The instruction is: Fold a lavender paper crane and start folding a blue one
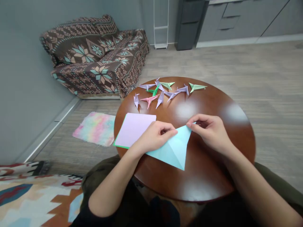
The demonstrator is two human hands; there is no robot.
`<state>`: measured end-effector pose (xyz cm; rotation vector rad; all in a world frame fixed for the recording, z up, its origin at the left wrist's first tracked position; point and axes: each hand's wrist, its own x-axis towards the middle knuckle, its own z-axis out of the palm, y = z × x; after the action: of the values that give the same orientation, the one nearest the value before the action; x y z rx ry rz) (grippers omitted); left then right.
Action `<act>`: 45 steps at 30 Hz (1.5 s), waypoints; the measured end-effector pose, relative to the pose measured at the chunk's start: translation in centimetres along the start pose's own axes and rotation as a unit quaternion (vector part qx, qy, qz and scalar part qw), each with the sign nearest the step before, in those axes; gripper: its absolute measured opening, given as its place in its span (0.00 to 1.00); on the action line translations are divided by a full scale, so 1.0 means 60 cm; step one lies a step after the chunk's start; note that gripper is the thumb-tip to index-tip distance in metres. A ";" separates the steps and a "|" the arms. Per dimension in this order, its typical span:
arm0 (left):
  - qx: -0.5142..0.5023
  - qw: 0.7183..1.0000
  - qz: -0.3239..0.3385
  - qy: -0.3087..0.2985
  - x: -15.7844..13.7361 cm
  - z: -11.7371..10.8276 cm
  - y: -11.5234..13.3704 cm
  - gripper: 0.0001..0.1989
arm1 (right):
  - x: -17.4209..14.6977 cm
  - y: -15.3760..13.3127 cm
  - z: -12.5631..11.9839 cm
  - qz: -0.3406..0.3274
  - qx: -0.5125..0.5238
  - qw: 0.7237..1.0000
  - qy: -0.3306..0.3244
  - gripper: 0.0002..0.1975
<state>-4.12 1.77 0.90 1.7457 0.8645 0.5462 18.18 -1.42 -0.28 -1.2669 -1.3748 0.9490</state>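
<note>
A light blue sheet of origami paper [174,149], creased and partly folded, lies over the round table in front of me. My left hand [157,135] grips its upper left edge, the thumb lying on top of the paper and the fingers curled behind. With thumb and forefinger, my right hand [208,129] pinches the sheet's upper right corner. One pointed corner of the paper faces toward me. Under and beside my left wrist is a stack of square paper [136,127], lilac on top with a green edge showing below.
Several folded paper cranes [159,91] in lilac, green and pink stand toward the far side of the brown round table [213,176]. Beyond it is a sofa [99,63] with a patterned cover. A pastel fluffy mat [94,127] lies on the floor at left.
</note>
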 end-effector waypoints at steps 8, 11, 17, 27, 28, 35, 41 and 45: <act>-0.091 0.987 -0.012 0.135 0.010 0.005 -0.014 0.11 | -0.003 0.002 0.005 -0.027 0.088 0.990 0.110 0.09; -0.135 0.976 -0.036 0.168 0.012 0.011 -0.017 0.10 | -0.018 -0.018 0.015 -0.032 -0.040 0.997 0.065 0.14; -0.150 0.973 -0.025 0.172 0.008 0.018 -0.013 0.11 | -0.029 -0.025 0.033 0.040 -0.138 0.990 -0.012 0.18; -0.341 0.929 -0.018 0.141 0.012 0.042 -0.010 0.21 | -0.037 -0.027 0.041 0.050 -0.094 0.994 -0.007 0.14; -0.376 0.915 -0.019 0.144 0.011 0.046 -0.007 0.20 | -0.038 -0.027 0.042 0.050 -0.099 0.994 0.008 0.14; -0.533 0.824 -0.059 0.182 0.005 0.062 0.022 0.16 | -0.045 -0.027 0.051 -0.012 -0.143 0.981 0.134 0.10; -0.561 0.810 -0.035 0.166 0.000 0.067 0.029 0.16 | -0.056 -0.033 0.065 -0.064 -0.126 0.976 0.168 0.09; -0.579 0.800 -0.037 0.153 0.000 0.073 0.030 0.17 | -0.060 -0.022 0.066 -0.132 -0.159 0.963 0.175 0.06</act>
<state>-0.47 -1.19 1.13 0.4917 0.5691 1.0397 13.85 -4.84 -0.36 -1.3666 -1.4011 0.3071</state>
